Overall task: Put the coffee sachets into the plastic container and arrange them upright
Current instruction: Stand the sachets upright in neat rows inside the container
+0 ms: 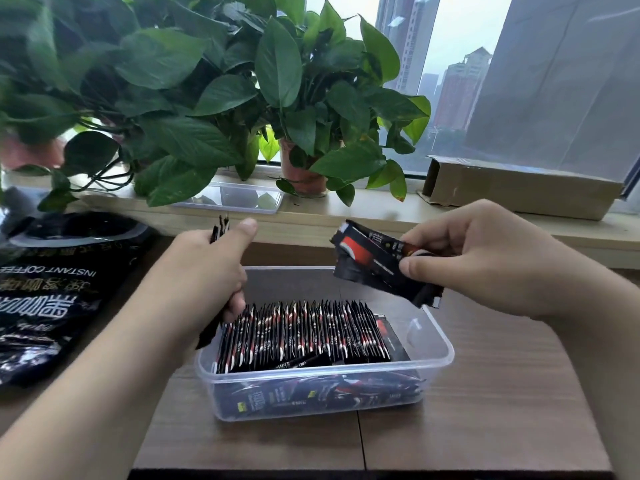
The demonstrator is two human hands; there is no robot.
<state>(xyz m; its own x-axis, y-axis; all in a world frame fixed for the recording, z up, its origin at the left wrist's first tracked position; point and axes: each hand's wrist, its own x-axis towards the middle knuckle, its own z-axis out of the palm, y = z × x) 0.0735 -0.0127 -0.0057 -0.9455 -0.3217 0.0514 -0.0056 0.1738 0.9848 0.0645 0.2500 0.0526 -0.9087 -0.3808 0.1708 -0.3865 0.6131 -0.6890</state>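
A clear plastic container (440, 344) sits on the wooden table in front of me. Inside it, a long row of black-and-red coffee sachets (301, 332) stands upright, and several more sachets (322, 393) lie flat along its near wall. My left hand (211, 268) is shut on a thin stack of sachets (219, 228) held on edge above the container's left end. My right hand (485, 261) pinches a few black-and-red sachets (374, 265) above the container's far right side.
A large black instant-coffee bag (52, 292) lies open on the table at the left. Potted plants (242, 98), a clear lid (235, 197) and a cardboard box (519, 188) rest on the windowsill behind.
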